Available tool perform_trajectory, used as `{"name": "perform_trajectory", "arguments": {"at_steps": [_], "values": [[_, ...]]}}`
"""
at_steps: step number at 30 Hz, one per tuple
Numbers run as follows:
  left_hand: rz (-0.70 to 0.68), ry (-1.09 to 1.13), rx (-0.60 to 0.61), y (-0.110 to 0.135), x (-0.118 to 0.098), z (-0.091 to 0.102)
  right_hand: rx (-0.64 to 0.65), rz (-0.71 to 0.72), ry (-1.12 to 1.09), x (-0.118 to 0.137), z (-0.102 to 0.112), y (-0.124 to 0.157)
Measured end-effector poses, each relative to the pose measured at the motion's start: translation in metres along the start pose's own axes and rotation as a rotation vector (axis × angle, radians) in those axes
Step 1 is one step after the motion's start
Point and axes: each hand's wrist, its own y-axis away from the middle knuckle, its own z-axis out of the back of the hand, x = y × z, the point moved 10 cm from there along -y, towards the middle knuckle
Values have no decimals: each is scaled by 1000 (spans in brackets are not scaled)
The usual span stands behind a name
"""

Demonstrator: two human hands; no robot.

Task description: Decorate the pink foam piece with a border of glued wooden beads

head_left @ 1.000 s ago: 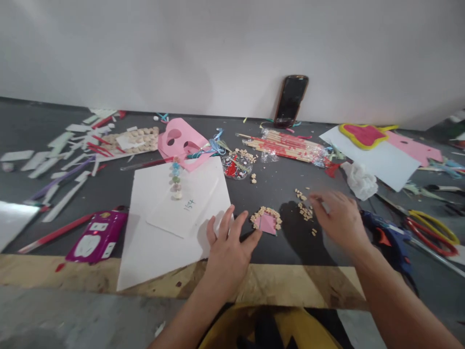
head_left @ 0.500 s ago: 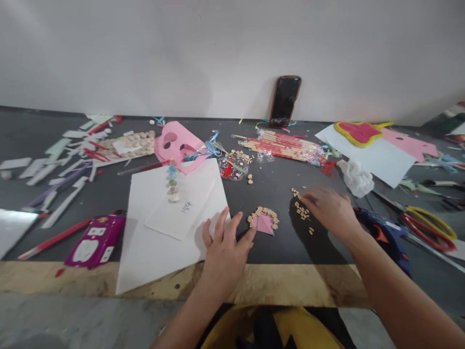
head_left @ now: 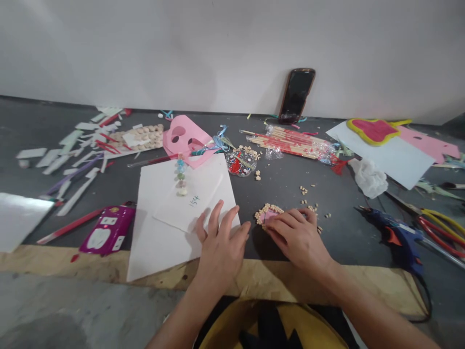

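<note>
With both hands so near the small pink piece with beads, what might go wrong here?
1. The right hand covers part of the pink beaded piece; a sideways slip may knock beads off its edge.
2. Loose beads lie scattered beside it, so the wrist may sweep them away.
3. The left hand rests on the white paper, which overhangs the table edge and may slide.

A dark table (head_left: 290,189) carries white paper sheets (head_left: 174,213), loose beads (head_left: 308,194), a glue gun (head_left: 395,235) and scissors (head_left: 436,225).
</note>
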Motion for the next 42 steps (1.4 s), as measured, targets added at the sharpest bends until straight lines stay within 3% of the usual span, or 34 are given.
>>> {"name": "perform_trajectory", "arguments": {"at_steps": [10,15,17,21,25,28,31,34,38,42], "values": [[-7,21,-12,3,5,2,23,3,-6,-8,1,-3],[-51,-34,-50,-17,13,18,102,-56,9,-42,10,-46],[-62,-52,-57,-28,13,25,188,-197,65,-64,0,-69],[-65,-47,-72,-42,7,30,239,-285,124,-73,-26,-107],[-43,-8,-73,-40,5,24,262,-352,172,-74,-46,-119],[-32,13,-47,-34,7,16,274,-331,146,-73,-49,-121],[-17,37,-8,-33,8,9,276,-277,74,-69,-37,-115],[3,77,-10,-33,5,7,280,-203,-25,-56,-16,-91],[5,118,-14,-30,-4,4,219,-61,-206,-27,9,-34],[-4,148,38,-22,-11,-8,198,-9,-138,-12,3,25]]}}
